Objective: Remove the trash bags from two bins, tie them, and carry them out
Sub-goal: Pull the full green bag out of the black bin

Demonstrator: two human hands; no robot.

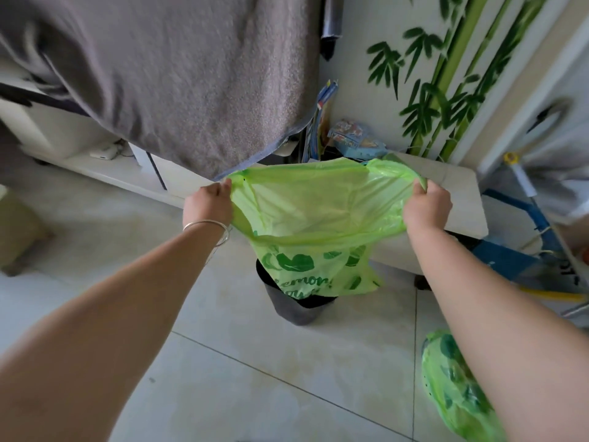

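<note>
- Left hand (208,202) and right hand (427,205) each pinch the rim of the green trash bag (318,224), stretching it wide.
- Bag hangs over the dark bin (287,309), bottom inside.
- Another green bag (455,387) lies on the floor.
- Next, likely: gather the rim, tie.

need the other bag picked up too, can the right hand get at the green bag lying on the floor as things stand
Probably not yet: the right hand is gripping one side of the open bag held over the bin. The floor bag lies unobstructed under that forearm.
</note>
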